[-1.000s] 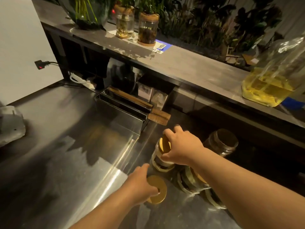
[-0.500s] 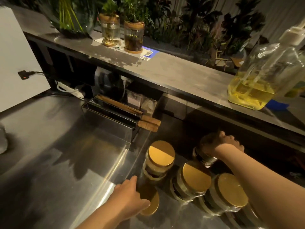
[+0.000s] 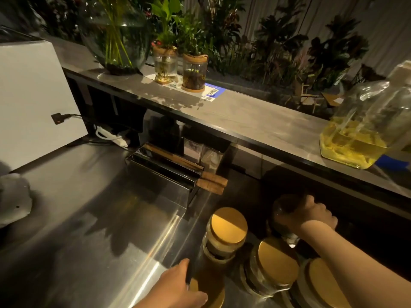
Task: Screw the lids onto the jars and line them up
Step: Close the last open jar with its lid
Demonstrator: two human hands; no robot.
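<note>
Three glass jars with gold lids stand in a row on the steel counter: the first jar (image 3: 225,234), the second jar (image 3: 272,266) and the third jar (image 3: 322,285), cut off at the bottom edge. Behind them in shadow stands an open jar (image 3: 282,212) without a lid. My right hand (image 3: 315,213) grips its rim from above. A loose gold lid (image 3: 214,295) lies flat on the counter at the bottom. My left hand (image 3: 178,287) rests on that lid with its fingers curled over the edge.
A steel box (image 3: 164,174) with two wooden handles sits just left of the jars. A raised shelf (image 3: 244,121) overhangs the back, carrying plant jars and a large bottle of yellow liquid (image 3: 364,130). A white board (image 3: 33,96) leans at left.
The view tilted slightly upward. My right hand kept its grip on the open jar at the back. My left hand stayed on the loose lid, now lower in the frame.
</note>
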